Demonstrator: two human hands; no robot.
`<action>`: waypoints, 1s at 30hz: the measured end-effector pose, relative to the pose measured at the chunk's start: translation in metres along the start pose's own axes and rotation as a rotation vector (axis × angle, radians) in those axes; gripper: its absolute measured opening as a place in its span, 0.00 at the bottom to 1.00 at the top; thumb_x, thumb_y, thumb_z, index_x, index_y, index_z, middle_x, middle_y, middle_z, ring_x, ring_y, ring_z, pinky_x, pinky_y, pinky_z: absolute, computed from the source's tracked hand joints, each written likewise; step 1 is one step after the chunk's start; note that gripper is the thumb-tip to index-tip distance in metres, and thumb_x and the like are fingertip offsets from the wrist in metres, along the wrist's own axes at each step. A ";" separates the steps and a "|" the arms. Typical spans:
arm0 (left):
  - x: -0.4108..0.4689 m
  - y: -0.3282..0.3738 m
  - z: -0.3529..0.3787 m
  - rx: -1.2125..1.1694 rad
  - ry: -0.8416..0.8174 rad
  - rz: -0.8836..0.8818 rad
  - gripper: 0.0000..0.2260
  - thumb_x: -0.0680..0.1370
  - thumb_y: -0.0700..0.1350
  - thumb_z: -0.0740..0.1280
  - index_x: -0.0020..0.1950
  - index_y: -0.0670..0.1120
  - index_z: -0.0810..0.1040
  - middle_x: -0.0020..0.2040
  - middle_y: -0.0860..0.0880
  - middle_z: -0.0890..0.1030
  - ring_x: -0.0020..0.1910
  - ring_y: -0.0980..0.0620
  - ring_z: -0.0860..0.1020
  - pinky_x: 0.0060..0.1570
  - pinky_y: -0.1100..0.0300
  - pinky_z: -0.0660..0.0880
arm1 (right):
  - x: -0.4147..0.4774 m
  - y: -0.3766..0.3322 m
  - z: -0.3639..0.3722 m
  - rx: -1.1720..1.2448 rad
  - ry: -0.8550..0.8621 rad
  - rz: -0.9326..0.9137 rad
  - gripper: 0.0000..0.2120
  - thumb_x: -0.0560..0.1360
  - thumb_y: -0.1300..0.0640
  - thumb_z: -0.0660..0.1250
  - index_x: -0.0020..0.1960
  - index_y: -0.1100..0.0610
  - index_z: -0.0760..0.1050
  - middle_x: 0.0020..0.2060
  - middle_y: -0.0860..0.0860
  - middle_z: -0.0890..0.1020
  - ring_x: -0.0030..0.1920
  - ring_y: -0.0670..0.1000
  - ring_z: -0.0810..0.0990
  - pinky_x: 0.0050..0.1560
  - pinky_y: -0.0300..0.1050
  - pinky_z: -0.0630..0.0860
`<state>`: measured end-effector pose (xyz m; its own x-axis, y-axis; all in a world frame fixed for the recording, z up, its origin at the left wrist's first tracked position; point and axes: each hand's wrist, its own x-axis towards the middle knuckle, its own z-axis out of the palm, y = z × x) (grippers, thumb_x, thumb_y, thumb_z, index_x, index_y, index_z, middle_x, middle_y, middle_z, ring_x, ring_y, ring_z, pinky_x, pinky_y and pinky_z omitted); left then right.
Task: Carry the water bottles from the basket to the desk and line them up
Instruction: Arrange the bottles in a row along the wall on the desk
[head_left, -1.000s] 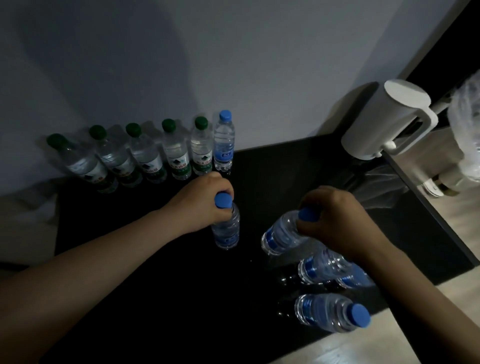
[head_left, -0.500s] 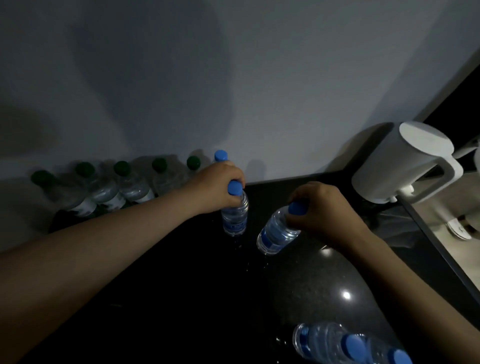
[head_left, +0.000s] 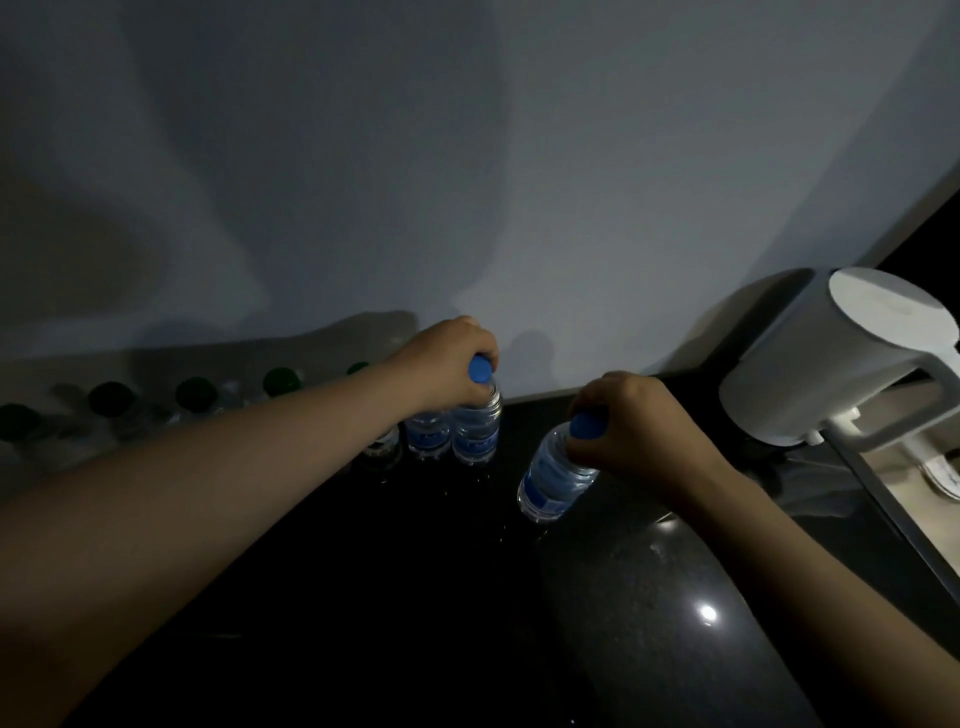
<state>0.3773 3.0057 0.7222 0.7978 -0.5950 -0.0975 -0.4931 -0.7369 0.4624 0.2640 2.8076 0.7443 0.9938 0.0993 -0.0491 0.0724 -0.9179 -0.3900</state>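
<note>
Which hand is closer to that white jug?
Right. The right hand, holding a tilted bottle, is just left of the white jug; the left hand grips an upright bottle farther left.

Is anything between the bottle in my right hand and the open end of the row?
Nothing visible. Only bare desk lies between the tilted bottle in the right hand and the spot beside the upright bottle the left hand holds; the kettle stands off right.

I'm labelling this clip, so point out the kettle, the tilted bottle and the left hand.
Kettle (head_left: 789, 379): head view, on its side wall.
Tilted bottle (head_left: 555, 479): head view, on its clear body.
Left hand (head_left: 445, 359): head view, on its back.
</note>
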 end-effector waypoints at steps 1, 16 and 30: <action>0.003 -0.003 0.000 -0.003 0.005 -0.005 0.09 0.68 0.45 0.73 0.43 0.53 0.76 0.48 0.52 0.72 0.46 0.50 0.74 0.48 0.55 0.74 | 0.003 0.000 0.000 0.004 0.005 0.001 0.12 0.68 0.55 0.73 0.50 0.55 0.79 0.46 0.50 0.78 0.44 0.47 0.76 0.42 0.38 0.76; 0.032 -0.014 0.004 0.026 -0.016 0.015 0.09 0.68 0.42 0.72 0.47 0.47 0.80 0.49 0.49 0.74 0.47 0.48 0.75 0.47 0.55 0.74 | 0.025 0.002 0.010 0.011 0.008 0.007 0.12 0.68 0.56 0.73 0.51 0.56 0.79 0.45 0.48 0.77 0.44 0.47 0.76 0.39 0.33 0.73; 0.034 -0.018 0.006 0.057 0.011 0.044 0.09 0.70 0.43 0.71 0.50 0.47 0.80 0.47 0.53 0.72 0.41 0.56 0.73 0.38 0.67 0.64 | 0.053 0.011 0.006 0.004 0.025 0.027 0.14 0.69 0.59 0.73 0.54 0.58 0.79 0.50 0.53 0.80 0.47 0.47 0.76 0.46 0.39 0.74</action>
<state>0.4113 2.9968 0.7056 0.7784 -0.6241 -0.0683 -0.5468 -0.7274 0.4147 0.3175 2.8049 0.7318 0.9972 0.0648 -0.0368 0.0452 -0.9188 -0.3922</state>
